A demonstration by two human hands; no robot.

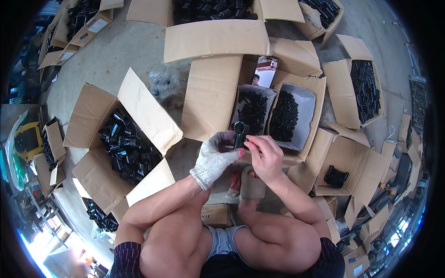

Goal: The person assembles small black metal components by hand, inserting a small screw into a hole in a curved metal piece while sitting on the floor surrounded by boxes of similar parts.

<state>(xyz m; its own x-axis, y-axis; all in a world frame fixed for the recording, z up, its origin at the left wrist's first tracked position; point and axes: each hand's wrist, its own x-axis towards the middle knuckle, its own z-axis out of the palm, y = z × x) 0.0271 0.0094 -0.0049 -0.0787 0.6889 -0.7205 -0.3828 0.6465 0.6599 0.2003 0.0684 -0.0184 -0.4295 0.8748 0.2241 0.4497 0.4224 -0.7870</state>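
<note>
My left hand [212, 160], in a whitish knit glove with reddish fingertips, grips a black plastic part with a round ring end [239, 128]. The ring points up and away from me. My bare right hand [265, 157] is closed in a pinch at the right side of this part; what lies between its fingertips is too small to make out. Just beyond my hands, two grey bins stand in a cardboard box [211, 92]. Small black pieces fill the left bin [268, 95] and the right bin [306, 99]. A phone [265, 72] leans behind the left bin.
On the left, an open carton [92, 123] holds many glossy black parts. Another carton [218, 39] of black parts stands at the far side. To the right, a smaller carton [361, 160] has a few black parts inside. A clear plastic bag [164, 83] lies on the concrete floor.
</note>
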